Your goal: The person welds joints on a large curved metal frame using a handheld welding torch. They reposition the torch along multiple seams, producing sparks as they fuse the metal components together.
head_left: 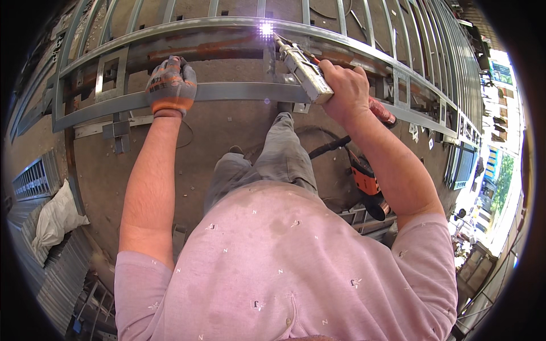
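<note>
My right hand (pixel 347 94), bare, is wrapped around a pale, scuffed welding gun (pixel 305 74). Its tip reaches a rail of a grey metal frame (pixel 239 91), where a bright violet-white welding spark (pixel 266 29) glares and hides the joint. My left hand (pixel 172 88) wears a grey and orange work glove. It is closed over the frame's near rail, well left of the spark, and its fingertips are mostly hidden. Beneath the frame's upper rail runs a rusty brown beam (pixel 222 50).
Parallel bars (pixel 369 23) of the frame stretch away beyond my hands. An orange and black machine (pixel 365 179) stands on the floor to my right, with a black hose (pixel 330 146) nearby. At left lie a white sack (pixel 60 219) and corrugated sheets (pixel 62 284).
</note>
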`<state>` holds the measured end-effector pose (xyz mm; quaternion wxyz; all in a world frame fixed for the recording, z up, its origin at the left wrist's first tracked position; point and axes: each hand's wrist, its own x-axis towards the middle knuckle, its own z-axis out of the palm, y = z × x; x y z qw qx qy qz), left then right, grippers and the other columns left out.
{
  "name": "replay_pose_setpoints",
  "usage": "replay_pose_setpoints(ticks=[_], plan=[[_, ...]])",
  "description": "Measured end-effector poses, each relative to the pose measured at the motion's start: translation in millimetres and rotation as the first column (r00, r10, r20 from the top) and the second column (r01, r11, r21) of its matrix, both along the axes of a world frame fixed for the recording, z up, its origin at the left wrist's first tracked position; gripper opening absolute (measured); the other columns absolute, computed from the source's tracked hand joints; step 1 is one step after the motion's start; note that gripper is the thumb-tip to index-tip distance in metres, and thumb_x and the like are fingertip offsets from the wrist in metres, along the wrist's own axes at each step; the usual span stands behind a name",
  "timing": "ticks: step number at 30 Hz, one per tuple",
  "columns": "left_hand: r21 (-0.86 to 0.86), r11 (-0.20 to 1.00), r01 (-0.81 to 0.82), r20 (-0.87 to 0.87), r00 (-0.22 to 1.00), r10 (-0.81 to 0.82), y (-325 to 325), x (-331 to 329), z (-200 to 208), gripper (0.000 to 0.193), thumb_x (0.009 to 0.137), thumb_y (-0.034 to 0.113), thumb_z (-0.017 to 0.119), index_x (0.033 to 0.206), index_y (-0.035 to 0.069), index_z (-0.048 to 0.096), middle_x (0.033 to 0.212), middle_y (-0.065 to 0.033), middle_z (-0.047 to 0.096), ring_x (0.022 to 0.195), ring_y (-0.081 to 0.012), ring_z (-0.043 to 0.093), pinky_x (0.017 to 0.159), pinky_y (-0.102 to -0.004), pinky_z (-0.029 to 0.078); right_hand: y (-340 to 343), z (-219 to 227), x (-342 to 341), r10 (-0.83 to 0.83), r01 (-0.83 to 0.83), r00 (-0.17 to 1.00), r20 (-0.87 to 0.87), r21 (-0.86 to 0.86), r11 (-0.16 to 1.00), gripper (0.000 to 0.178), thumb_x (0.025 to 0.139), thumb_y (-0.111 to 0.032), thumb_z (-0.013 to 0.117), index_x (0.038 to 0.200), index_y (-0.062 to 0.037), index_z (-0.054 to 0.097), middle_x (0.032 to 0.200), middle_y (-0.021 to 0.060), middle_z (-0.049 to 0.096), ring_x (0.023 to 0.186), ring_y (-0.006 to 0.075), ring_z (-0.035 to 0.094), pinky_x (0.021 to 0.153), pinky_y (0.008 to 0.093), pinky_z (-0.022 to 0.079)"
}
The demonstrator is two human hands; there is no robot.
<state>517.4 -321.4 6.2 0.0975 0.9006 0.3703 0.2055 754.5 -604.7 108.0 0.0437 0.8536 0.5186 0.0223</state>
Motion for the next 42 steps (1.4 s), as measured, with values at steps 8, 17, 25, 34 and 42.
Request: replay_pose_setpoints(ticks=[8,17,25,34,42], plan=[[0.028,1.0,0.004,-0.003,1.0,-0.004,1.6,0.0,-0.6,0.023,0.091,0.026,0.066,0.104,0.01,0.075,0.104,-0.0138,0.076,0.098,-0.0371,0.072,0.085,-0.0489,0.059,0.7,3.6,-2.8,-0.031,0.032,0.999,0.017,-0.05,0.998,0.029,0.081,-0.021,0.076,0.107,-0.0169,0.064,0.088,0.0019,0.076,0.088,0.023,0.075,0.084,0.041,0.047],[0.034,0.999,-0.008,-0.002,1.0,0.008,1.9,0.4,-1.2,0.022,0.091,0.026,0.065,0.103,0.01,0.076,0.104,-0.0135,0.077,0.097,-0.037,0.073,0.085,-0.0484,0.059,-0.8,4.4,-2.2,-0.037,0.037,0.999,0.017,-0.048,0.998,0.029,0.081,-0.025,0.077,0.107,-0.0184,0.065,0.087,0.0011,0.075,0.087,0.0221,0.075,0.083,0.0402,0.046],[0.009,1.0,-0.006,-0.002,1.0,0.006,2.6,-0.1,-1.6,0.022,0.091,0.025,0.066,0.104,0.011,0.076,0.104,-0.0135,0.077,0.098,-0.0371,0.072,0.085,-0.0483,0.059,-3.9,5.7,-0.5,-0.04,0.041,0.999,0.017,-0.055,0.998,0.033,0.081,-0.027,0.078,0.11,-0.0185,0.065,0.088,0.0012,0.075,0.087,0.0221,0.075,0.082,0.0401,0.045],[0.005,1.0,-0.009,-0.014,1.0,0.009,2.4,-0.8,-1.8,0.023,0.092,0.025,0.065,0.105,0.01,0.075,0.106,-0.0138,0.076,0.1,-0.0375,0.072,0.086,-0.05,0.058,-16.8,8.4,5.0,0.004,-0.004,1.0,-0.002,-0.002,1.0,0.041,0.078,-0.025,0.078,0.117,-0.0199,0.066,0.086,0.0026,0.075,0.085,0.0226,0.075,0.079,0.0403,0.044],[0.039,0.999,-0.001,0.018,1.0,0.001,2.2,-0.2,-3.6,0.022,0.092,0.025,0.065,0.104,0.009,0.074,0.103,-0.0154,0.075,0.098,-0.0393,0.071,0.085,-0.05,0.058,-49.5,14.8,19.4,-0.036,0.036,0.999,-0.004,0.01,0.999,0.049,0.075,-0.023,0.077,0.123,-0.0194,0.066,0.087,0.0045,0.074,0.084,0.0261,0.073,0.08,0.0406,0.044]])
